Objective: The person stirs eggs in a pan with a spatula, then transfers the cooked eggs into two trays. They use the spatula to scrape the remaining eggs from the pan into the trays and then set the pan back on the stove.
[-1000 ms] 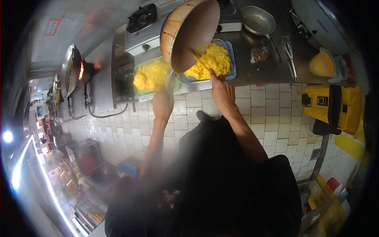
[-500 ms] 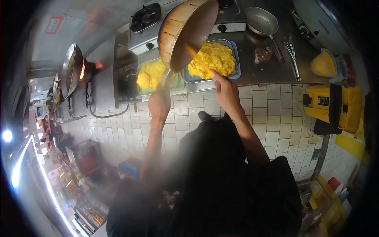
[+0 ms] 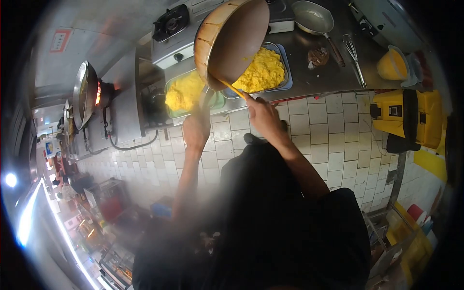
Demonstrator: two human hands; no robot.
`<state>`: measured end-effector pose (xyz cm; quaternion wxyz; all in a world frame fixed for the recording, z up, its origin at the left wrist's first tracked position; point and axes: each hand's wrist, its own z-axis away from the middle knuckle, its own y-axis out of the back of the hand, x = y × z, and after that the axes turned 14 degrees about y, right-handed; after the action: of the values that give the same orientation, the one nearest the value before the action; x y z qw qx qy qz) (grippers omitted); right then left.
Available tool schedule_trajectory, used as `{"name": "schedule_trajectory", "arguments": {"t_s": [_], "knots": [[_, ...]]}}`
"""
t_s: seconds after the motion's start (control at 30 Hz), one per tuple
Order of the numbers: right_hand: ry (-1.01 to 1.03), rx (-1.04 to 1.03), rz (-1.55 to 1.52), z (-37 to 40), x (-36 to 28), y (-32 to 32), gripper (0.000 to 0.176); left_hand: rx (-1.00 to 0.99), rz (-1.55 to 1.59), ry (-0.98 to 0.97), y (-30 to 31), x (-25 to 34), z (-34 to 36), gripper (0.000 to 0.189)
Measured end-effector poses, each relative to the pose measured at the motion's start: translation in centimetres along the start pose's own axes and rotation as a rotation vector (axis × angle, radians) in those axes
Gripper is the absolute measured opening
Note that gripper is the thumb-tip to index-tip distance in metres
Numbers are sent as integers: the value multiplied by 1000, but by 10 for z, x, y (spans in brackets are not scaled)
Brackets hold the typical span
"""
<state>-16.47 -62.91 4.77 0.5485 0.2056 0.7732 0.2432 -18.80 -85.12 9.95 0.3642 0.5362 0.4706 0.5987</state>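
My left hand (image 3: 196,130) is closed around the handle of a large frying pan (image 3: 237,46). The pan is steeply tilted over the trays, its pale inside facing right and its scorched outside facing left. In my right hand (image 3: 265,117) is a yellow spatula (image 3: 234,89), its far end at the pan's lower rim. Below and right of the pan, scrambled egg (image 3: 265,70) is heaped in a tray with a bluish rim (image 3: 289,75). More scrambled egg (image 3: 182,93) fills a greenish tray (image 3: 218,102) on the left, partly hidden by the pan and handle.
A second pan (image 3: 313,18), a whisk (image 3: 355,60) and a small brown bag (image 3: 318,57) lie on the steel counter. A tub of yellow liquid (image 3: 392,65) stands farther right. At left, a wok (image 3: 86,94) sits over a lit flame. A yellow bin (image 3: 386,113) stands right.
My right hand has moved left and slightly down, bringing the spatula from inside the pan to its lower rim. The pan stays tilted in my left hand. The view has shifted slightly.
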Motion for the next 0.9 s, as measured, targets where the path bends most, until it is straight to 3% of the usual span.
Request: {"name": "schedule_trajectory", "arguments": {"t_s": [0.07, 0.13, 0.27, 0.43, 0.53, 0.6, 0.67, 0.7, 0.8, 0.9], "knots": [[-43, 28, 23, 5, 20, -23, 46, -2, -1, -12, 3, 0, 2, 33], [-246, 18, 302, 2, 55, -23, 47, 49, 112, -84, 6, -1, 7, 31], [-216, 175, 334, 4, 73, -8, 47, 64, -33, -44, 12, -8, 5, 28], [22, 173, 141, 14, 23, -10, 51, -16, -22, 18, 20, -5, 3, 20], [-115, 70, 296, -6, 42, -20, 52, -46, 53, 18, 22, -8, 5, 20], [-193, 105, 359, -25, 64, -5, 52, -45, 92, 15, 21, -9, 7, 20], [-144, 341, 414, -37, 76, 6, 50, 31, 53, -41, 20, -10, 7, 30], [-140, 344, 413, -37, 63, 18, 50, 47, 19, -46, 20, -12, 7, 29], [-98, 401, 280, -22, 38, 44, 44, 53, 16, -39, 16, -13, 4, 30], [-8, 267, -73, -8, 30, 42, 30, -32, 47, 31, 14, -14, 1, 28]]}}
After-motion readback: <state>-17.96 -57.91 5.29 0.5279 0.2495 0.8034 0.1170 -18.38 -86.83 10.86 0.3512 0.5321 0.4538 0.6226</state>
